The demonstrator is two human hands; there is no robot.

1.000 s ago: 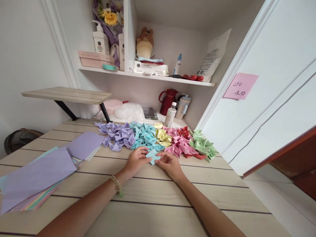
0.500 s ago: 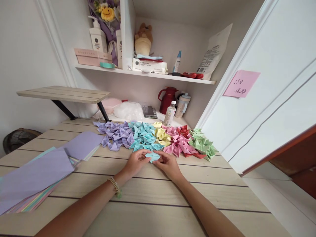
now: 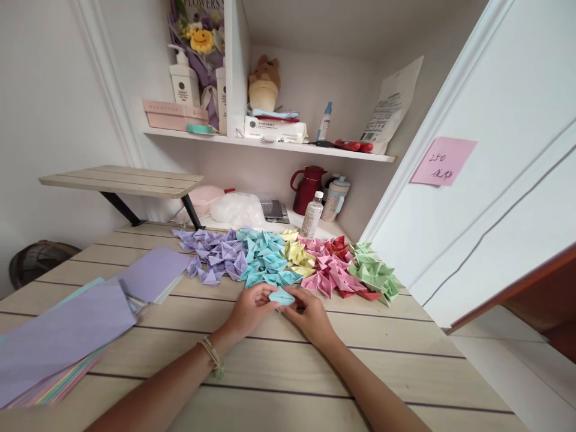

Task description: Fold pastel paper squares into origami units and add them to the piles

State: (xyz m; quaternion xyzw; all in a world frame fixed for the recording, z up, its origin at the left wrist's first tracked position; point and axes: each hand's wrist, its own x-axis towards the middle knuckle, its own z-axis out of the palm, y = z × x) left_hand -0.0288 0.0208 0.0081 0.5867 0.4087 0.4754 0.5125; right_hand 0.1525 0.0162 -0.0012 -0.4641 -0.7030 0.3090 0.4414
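A small light-blue folded paper [image 3: 282,297] is held between my two hands, just in front of the heaps of folded paper boats. My left hand [image 3: 253,308] pinches its left end between thumb and fingers. On the right end, my right hand [image 3: 308,312] grips it the same way. Behind them lie paper boats grouped by colour: purple boats [image 3: 218,255], blue boats [image 3: 265,255], yellow boats [image 3: 297,255], pink boats [image 3: 333,273] and green boats [image 3: 374,273], with a few red ones among the pink.
Stacked coloured paper sheets [image 3: 67,336] lie at the left of the slatted table [image 3: 270,384]. A small raised stand [image 3: 121,181] stands behind them. At the back are a clear bottle [image 3: 311,217], a red jug [image 3: 308,189] and a plastic bag [image 3: 237,210].
The camera view has shifted, so the scene sits slightly lower. Both hands still hold the blue paper, with its flat diamond face turned a little differently.
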